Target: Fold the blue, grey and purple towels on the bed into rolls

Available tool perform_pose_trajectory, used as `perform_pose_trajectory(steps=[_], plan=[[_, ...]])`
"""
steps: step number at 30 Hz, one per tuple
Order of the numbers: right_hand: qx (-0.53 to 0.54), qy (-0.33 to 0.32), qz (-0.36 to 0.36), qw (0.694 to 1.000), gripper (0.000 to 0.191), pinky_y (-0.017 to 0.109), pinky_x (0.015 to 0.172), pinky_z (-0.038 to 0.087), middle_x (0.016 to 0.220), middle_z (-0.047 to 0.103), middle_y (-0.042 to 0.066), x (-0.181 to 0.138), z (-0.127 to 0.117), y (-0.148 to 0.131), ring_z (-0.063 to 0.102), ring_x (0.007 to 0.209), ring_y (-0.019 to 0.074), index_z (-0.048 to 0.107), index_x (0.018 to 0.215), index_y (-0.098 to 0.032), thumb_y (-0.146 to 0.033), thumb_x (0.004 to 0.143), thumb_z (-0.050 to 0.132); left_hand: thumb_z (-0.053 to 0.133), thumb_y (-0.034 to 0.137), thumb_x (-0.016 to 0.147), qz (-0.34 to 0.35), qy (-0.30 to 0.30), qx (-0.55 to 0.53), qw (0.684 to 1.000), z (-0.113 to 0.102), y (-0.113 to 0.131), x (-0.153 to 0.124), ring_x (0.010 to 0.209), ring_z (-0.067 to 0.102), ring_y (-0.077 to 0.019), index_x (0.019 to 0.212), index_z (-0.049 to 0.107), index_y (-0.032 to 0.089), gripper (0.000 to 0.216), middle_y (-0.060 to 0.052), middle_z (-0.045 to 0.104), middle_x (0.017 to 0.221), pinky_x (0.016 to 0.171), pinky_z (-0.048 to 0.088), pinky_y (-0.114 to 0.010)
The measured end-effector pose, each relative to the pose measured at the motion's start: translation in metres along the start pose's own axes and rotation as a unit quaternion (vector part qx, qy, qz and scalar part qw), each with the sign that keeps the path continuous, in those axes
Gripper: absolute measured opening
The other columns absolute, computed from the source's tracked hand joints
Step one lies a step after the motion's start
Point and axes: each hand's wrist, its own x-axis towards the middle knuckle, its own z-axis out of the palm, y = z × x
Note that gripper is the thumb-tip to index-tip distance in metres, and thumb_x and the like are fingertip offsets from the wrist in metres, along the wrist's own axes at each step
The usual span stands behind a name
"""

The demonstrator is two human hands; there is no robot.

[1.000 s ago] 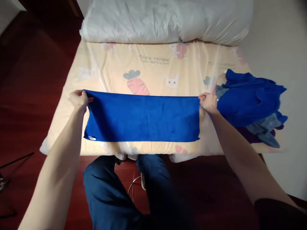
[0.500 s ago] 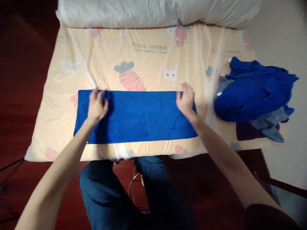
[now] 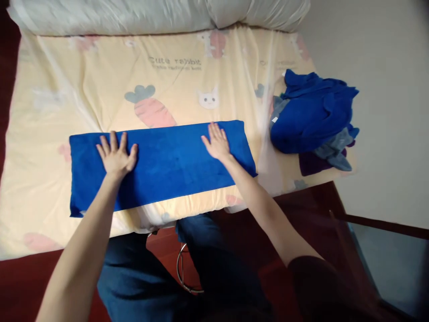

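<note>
A folded blue towel point(image 3: 170, 165) lies as a long rectangle near the front of the bed. Flat on its left part rests my left hand point(image 3: 117, 156), open with fingers spread. My right hand point(image 3: 217, 142) is open too, palm down on the towel's right part, fingers pointing at its far edge. Neither hand grips the cloth. The towel's near left corner is slightly turned up, and my left forearm hides some of its near edge.
To the right sits a heap of blue and grey cloths point(image 3: 311, 112) over a purple cloth point(image 3: 311, 163). A rolled white quilt point(image 3: 117, 18) spans the back of the bed point(image 3: 228, 76), whose sheet is yellow with carrots and rabbits. A pale wall point(image 3: 375, 89) stands on the right.
Both hands have flattened onto the towel with fingers stretched out; the right one has come inward from the right end. The view has turned, so everything appears shifted left.
</note>
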Motion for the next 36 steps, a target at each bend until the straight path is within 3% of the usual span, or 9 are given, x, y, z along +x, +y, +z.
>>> perform_pose_trajectory(steps=[5, 9, 12, 16, 18, 21, 25, 27, 36], plan=[[-0.047, 0.013, 0.079, 0.996, 0.073, 0.053, 0.132, 0.007, 0.174, 0.008, 0.01, -0.004, -0.032, 0.103, 0.007, 0.162, 0.0262, 0.007, 0.167, -0.011, -0.051, 0.107, 0.021, 0.032, 0.076, 0.095, -0.076, 0.048, 0.02, 0.996, -0.013, -0.048, 0.018, 0.153, 0.006, -0.0519, 0.157, 0.035, 0.008, 0.093, -0.016, 0.016, 0.171, 0.116, 0.011, -0.078], [-0.061, 0.024, 0.08, 0.995, 0.07, 0.055, 0.131, 0.008, 0.174, 0.009, 0.01, -0.007, -0.032, 0.125, 0.008, 0.162, 0.0262, 0.006, 0.167, -0.013, -0.049, 0.108, 0.02, 0.016, 0.082, 0.093, -0.087, 0.039, 0.041, 0.995, -0.016, -0.063, 0.033, 0.148, -0.006, -0.056, 0.141, 0.049, -0.001, 0.102, -0.029, 0.037, 0.159, 0.086, 0.023, -0.085], [-0.073, 0.035, 0.077, 0.994, 0.068, 0.056, 0.131, 0.002, 0.173, 0.012, 0.015, -0.005, -0.033, 0.122, 0.01, 0.161, 0.0276, 0.011, 0.166, -0.007, -0.044, 0.109, 0.018, 0.013, 0.085, 0.092, -0.105, 0.03, 0.036, 0.993, -0.02, -0.056, 0.033, 0.148, -0.005, -0.0562, 0.138, 0.052, -0.002, 0.106, -0.028, 0.038, 0.159, 0.085, 0.021, -0.085], [-0.069, 0.055, 0.028, 0.996, 0.071, 0.063, 0.128, -0.008, 0.173, 0.011, 0.015, -0.005, -0.034, 0.071, -0.001, 0.161, 0.0338, 0.013, 0.164, -0.002, -0.043, 0.108, 0.024, 0.02, 0.079, 0.095, -0.034, 0.019, -0.002, 0.999, -0.016, -0.008, 0.006, 0.154, -0.001, -0.0501, 0.155, 0.036, -0.001, 0.101, -0.019, 0.014, 0.171, 0.117, 0.007, -0.077], [-0.037, 0.041, -0.028, 0.998, 0.076, 0.068, 0.127, -0.009, 0.174, 0.009, 0.009, -0.017, -0.023, 0.014, -0.009, 0.161, 0.0359, 0.008, 0.166, -0.007, -0.047, 0.106, 0.031, 0.021, 0.067, 0.101, 0.053, -0.028, -0.014, 0.998, -0.004, 0.031, -0.016, 0.158, 0.0, -0.0398, 0.158, 0.03, -0.004, 0.092, -0.02, 0.01, 0.172, 0.128, 0.004, -0.063], [0.014, -0.02, -0.114, 0.993, 0.078, 0.063, 0.13, -0.008, 0.173, 0.012, 0.003, -0.053, 0.009, -0.083, -0.008, 0.161, 0.0326, 0.007, 0.167, -0.014, -0.051, 0.104, 0.034, 0.026, 0.058, 0.103, 0.107, -0.095, -0.049, 0.988, 0.018, 0.083, -0.053, 0.161, 0.004, -0.0298, 0.163, 0.032, 0.012, 0.076, -0.011, 0.017, 0.172, 0.131, 0.003, -0.055], [0.058, -0.039, -0.111, 0.991, 0.072, 0.055, 0.132, -0.005, 0.173, 0.015, -0.001, -0.091, 0.042, -0.139, -0.001, 0.162, 0.025, 0.009, 0.168, -0.02, -0.051, 0.106, 0.028, 0.032, 0.051, 0.103, 0.089, -0.1, -0.07, 0.989, 0.023, 0.094, -0.09, 0.161, 0.007, -0.0289, 0.162, 0.035, 0.021, 0.066, -0.007, 0.02, 0.172, 0.13, 0.0, -0.056], [0.07, -0.018, -0.08, 0.994, 0.071, 0.054, 0.132, -0.004, 0.173, 0.015, 0.001, -0.098, 0.039, -0.116, 0.002, 0.162, 0.0234, 0.011, 0.167, -0.02, -0.052, 0.106, 0.026, 0.037, 0.052, 0.102, 0.044, -0.081, -0.066, 0.994, 0.01, 0.072, -0.101, 0.161, 0.005, -0.0321, 0.162, 0.035, 0.023, 0.067, -0.006, 0.018, 0.173, 0.129, -0.001, -0.061], [-0.042, 0.049, 0.094, 0.993, 0.07, 0.056, 0.131, 0.01, 0.173, 0.017, 0.011, -0.177, -0.021, 0.094, 0.012, 0.161, 0.0253, 0.016, 0.166, -0.013, -0.048, 0.107, 0.015, 0.038, 0.054, 0.102, -0.113, 0.033, 0.05, 0.992, -0.054, -0.036, -0.16, 0.159, 0.011, -0.0362, 0.163, 0.029, 0.01, 0.075, -0.019, 0.015, 0.172, 0.128, 0.007, -0.06]])
